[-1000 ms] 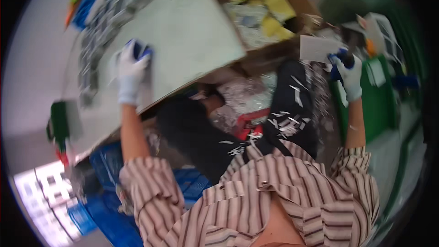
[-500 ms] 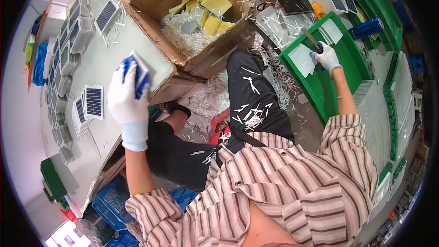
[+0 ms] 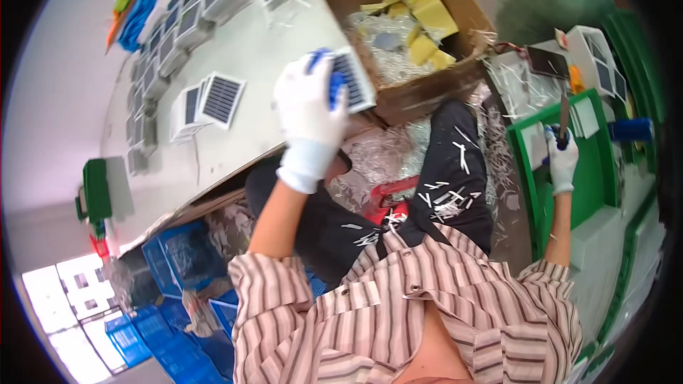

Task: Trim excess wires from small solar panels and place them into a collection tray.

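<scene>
Panel [image 3: 353, 78] nearer carton [image 3: 434, 82], in left grip [image 3: 307, 98]

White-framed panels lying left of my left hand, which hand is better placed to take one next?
Left, probably: the left hand is nearer those panels, though at another panel; the right hand holds a blade-like tool at the green tray.

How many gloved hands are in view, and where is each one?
2: the left hand holding a solar panel near the table's corner, and the right hand gripping a blade-like tool over the green tray. Neither is hidden.
</scene>
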`<state>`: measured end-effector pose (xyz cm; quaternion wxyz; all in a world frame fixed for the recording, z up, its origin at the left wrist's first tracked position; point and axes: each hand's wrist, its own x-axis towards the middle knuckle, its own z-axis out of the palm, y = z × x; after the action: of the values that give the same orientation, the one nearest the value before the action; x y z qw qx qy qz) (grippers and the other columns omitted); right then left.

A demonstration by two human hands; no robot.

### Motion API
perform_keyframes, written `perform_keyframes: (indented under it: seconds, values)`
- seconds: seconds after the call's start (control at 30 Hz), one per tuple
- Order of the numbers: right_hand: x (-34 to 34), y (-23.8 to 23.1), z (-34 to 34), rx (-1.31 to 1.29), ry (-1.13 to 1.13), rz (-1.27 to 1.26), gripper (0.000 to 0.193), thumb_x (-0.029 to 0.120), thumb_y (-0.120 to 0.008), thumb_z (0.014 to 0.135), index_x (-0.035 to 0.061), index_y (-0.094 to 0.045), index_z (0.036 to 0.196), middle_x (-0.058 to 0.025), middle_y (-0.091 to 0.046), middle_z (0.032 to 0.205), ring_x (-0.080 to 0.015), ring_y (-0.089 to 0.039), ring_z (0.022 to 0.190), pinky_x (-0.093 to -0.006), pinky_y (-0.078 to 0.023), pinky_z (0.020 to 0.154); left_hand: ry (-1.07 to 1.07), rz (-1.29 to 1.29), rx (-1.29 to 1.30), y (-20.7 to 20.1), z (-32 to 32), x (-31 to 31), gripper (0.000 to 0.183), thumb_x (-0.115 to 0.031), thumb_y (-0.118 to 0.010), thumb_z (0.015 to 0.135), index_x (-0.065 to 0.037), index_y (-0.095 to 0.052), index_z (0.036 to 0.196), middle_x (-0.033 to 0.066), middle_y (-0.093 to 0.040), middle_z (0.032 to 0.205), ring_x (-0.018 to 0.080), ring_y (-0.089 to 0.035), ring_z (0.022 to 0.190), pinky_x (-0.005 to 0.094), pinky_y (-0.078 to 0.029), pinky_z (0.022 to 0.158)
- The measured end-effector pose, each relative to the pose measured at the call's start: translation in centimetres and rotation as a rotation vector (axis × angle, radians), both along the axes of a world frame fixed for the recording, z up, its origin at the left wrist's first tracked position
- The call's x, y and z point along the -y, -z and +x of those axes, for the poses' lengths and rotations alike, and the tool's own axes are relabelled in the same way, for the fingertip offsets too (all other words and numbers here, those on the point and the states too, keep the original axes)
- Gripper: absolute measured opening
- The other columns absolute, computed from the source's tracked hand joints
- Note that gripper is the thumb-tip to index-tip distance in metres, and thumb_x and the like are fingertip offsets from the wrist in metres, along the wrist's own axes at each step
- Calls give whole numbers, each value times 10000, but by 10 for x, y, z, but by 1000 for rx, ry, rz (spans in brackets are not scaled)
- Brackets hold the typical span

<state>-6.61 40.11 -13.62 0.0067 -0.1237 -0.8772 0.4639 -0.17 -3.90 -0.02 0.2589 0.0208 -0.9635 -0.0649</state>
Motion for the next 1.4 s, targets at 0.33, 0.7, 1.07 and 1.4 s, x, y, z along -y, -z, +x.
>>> perform_keyframes:
  seconds: [0.33,0.7,1.07,1.4]
  values:
    - [290,-16,-10,-189,-802,-895,205,187,-696,793,4,-624,853,-5,-608,690,-63,-545,588,-245,-457,541,-7,97,-39,2,-16,-35,375,-44,-615,698,-57,-615,1073,132,-571,1089,333,-507,1059,434,-398,925]
    - [286,-10,57,-59,-568,-838,343,3,-653,767,-11,-524,1085,-70,-634,894,-129,-609,772,-289,-499,732,-116,97,-104,-2,-13,-38,354,-79,-634,726,-83,-624,1080,121,-586,1056,335,-521,1019,436,-415,884]
    - [364,-30,-3,408,-277,-1825,309,303,-423,965,66,-514,1142,-90,-628,1013,-165,-633,886,-294,-529,783,63,98,-50,0,-6,-22,399,-118,-687,695,-59,-615,1083,146,-570,1099,359,-507,1042,440,-408,919]
    - [303,-17,-1,-275,-874,-798,194,174,-684,782,-6,-644,843,-21,-630,682,-65,-564,614,-241,-464,562,-53,102,-83,3,-9,-22,324,-42,-624,717,-65,-617,1041,130,-584,1071,333,-529,1022,427,-415,898]
